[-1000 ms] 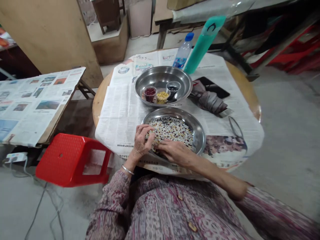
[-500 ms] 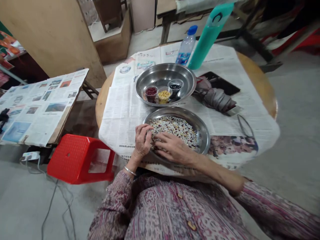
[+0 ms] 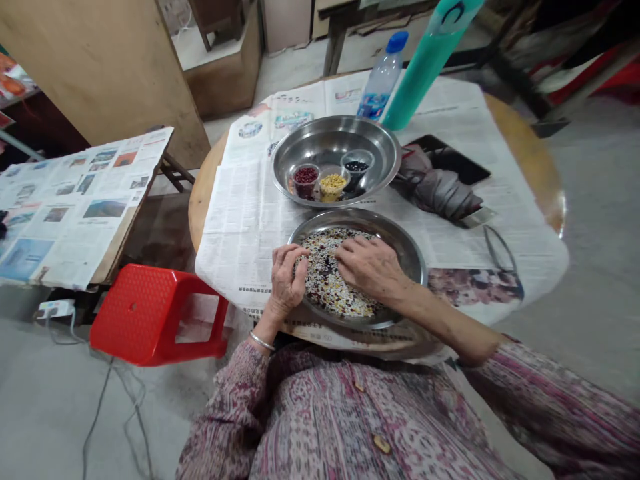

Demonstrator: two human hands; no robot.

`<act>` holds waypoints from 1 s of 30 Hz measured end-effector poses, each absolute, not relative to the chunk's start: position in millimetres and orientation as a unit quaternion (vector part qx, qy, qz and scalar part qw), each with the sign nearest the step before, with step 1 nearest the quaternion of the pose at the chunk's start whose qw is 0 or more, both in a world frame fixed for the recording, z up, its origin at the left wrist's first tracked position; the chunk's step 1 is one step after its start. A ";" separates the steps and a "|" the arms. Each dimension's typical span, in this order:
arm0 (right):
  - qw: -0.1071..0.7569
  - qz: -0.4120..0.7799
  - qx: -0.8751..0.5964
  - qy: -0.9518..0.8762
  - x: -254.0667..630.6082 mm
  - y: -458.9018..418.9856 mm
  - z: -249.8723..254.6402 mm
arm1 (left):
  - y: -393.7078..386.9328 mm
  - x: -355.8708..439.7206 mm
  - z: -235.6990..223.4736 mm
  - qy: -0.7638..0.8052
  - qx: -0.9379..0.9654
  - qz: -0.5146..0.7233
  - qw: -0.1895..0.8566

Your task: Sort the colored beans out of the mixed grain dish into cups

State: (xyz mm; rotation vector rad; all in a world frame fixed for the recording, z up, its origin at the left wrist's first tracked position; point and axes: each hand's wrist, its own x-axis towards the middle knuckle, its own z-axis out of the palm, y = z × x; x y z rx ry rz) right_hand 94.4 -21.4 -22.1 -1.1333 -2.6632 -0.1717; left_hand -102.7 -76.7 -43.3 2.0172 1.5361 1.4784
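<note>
A steel basin (image 3: 417, 257) near the table's front edge holds mixed white grains, yellow beans and dark beans (image 3: 330, 287). At its left rim my left hand (image 3: 287, 280) is curled, fingers over the edge and thumb inside. My right hand (image 3: 374, 268) reaches into the basin from the right, its bent fingers apart and touching the mix; the fingertips are partly hidden. Behind stands a second steel basin (image 3: 300, 143). In it are three clear cups: red beans (image 3: 305, 176), yellow beans (image 3: 333, 182) and black beans (image 3: 357, 167).
Newspaper (image 3: 235, 220) covers the round table. Towards the back stand a water bottle (image 3: 383, 80) and a tall teal bottle (image 3: 425, 70). A folded grey umbrella (image 3: 443, 190) and a dark tablet-like item (image 3: 457, 159) lie right. A red stool (image 3: 135, 313) stands left.
My right hand has swept from the near left side of the mix to the far right, leaving a darker patch in it. My left hand stays at the rim.
</note>
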 end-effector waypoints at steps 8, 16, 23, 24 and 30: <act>0.210 0.047 -0.377 -0.901 56.1 -12.1 -40.2 | -75.9 -103.1 -44.1 0.530 0.690 0.486 0.083; 0.166 0.097 -0.213 -0.958 101.9 -36.4 -35.3 | -75.2 -103.0 -46.5 0.531 0.692 0.481 0.088; 0.174 0.183 -0.306 -0.918 141.7 -49.5 -29.9 | -72.0 -102.1 -47.5 0.504 0.716 0.473 0.100; 0.158 0.214 -0.287 -0.920 138.3 -52.3 -30.8 | -71.7 -102.2 -48.1 0.506 0.715 0.473 0.101; 0.160 0.242 -0.343 -0.894 116.3 -35.4 -46.8 | -71.1 -103.7 -49.2 0.483 0.716 0.491 0.117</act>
